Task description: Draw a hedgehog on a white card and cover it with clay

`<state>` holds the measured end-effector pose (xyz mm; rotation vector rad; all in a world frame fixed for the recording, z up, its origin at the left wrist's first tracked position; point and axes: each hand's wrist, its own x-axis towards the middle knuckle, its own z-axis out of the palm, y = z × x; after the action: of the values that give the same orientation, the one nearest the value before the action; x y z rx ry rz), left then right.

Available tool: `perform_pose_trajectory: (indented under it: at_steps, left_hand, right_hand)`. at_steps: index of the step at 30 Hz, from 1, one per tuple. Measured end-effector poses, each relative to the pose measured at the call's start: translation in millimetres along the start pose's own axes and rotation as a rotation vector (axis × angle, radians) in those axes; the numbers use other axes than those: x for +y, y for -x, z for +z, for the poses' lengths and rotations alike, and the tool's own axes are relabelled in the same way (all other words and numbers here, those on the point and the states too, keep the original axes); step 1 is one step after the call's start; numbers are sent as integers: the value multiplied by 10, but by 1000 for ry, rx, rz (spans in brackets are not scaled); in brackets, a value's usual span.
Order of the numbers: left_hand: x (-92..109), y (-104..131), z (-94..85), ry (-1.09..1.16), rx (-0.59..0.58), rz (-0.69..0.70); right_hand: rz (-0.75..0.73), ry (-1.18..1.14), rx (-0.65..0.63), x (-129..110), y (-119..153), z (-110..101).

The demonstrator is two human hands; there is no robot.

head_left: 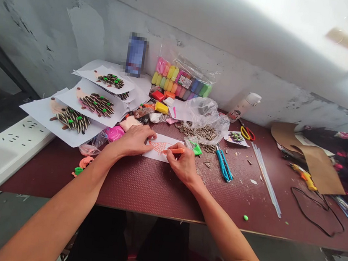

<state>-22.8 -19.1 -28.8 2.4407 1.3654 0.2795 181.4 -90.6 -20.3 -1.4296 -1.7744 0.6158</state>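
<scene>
the right hand [185,164] grips a pen [176,150] for drawing; the left [136,140], grasping nothing, steadies the paper [155,155] near the worktop's [141,190] front edge.

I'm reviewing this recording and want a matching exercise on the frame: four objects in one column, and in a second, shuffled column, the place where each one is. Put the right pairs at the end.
Objects
1. Slim orange pen
2. White paper with an orange drawing
3. Blue plastic utility knife
4. Yellow glue gun with a black cord

Places
A. Between the striped seeds and the long clear sticks
B. Beside the brown paper piece
C. Flat under the left hand's fingertips
D. In the right hand's fingers

Pairs: 1-D, 2-C, 3-A, 4-B
</scene>
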Motion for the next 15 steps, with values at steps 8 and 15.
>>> perform_pose_trajectory:
  at_steps: [8,15]
  left_hand:
    - [9,-2,-7,-3,-6,-1]
    - [12,-3,-15,-16,-18,7]
  right_hand:
    - [15,-21,-27,19,0,-6]
    - [13,-18,63,50,-51,-71]
